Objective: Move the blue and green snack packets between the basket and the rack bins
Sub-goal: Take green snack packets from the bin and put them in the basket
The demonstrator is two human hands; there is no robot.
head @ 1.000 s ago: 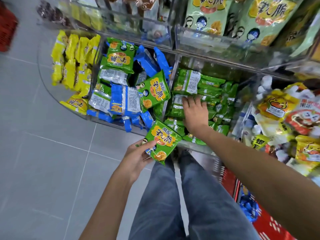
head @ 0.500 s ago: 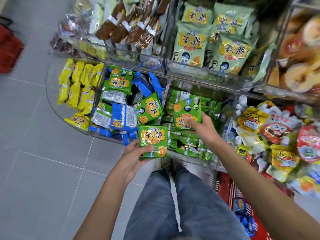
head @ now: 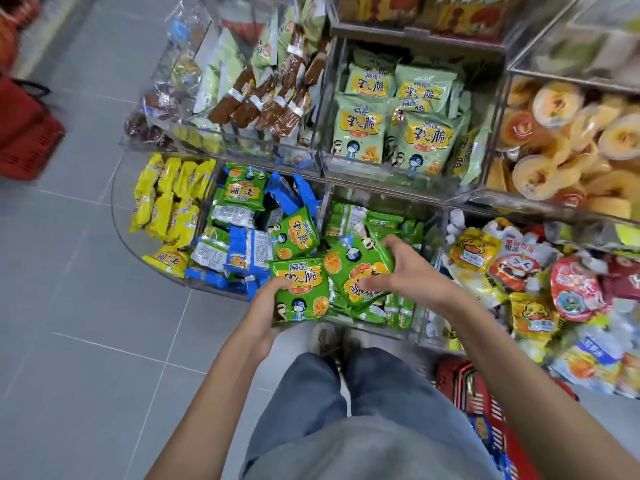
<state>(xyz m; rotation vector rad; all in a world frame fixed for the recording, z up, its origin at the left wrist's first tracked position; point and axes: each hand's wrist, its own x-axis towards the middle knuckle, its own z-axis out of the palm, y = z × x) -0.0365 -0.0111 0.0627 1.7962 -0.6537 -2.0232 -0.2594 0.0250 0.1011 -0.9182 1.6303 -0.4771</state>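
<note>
Left grip [head: 265, 308] is holding a green snack packet [head: 300, 292] by its near-left corner. The thumb lies on top and the fingers are tucked underneath where I can't see them. Right grip [head: 410, 271] has a second green packet [head: 353, 268], thumb pressed flat across the yellow label, fingers curled over the far edge.

Both packets are glossy bright green, with a yellow-orange label, dark characters and little cartoon faces. The left one lies flat and faces me squarely. The right one is slanted, and its lower corner touches the left one. They hang side by side at the front of the lower green-packet bin [head: 381, 327], above the packets piled inside.

My forearms [head: 214, 393] rise from the bottom of the view and converge, both wrists nearly straight. Left of the grips, the mixed bin [head: 207, 285] holds blue packets [head: 249, 251] jumbled with more green ones. The red basket [head: 460, 382] sits on the floor by my right leg.
</note>
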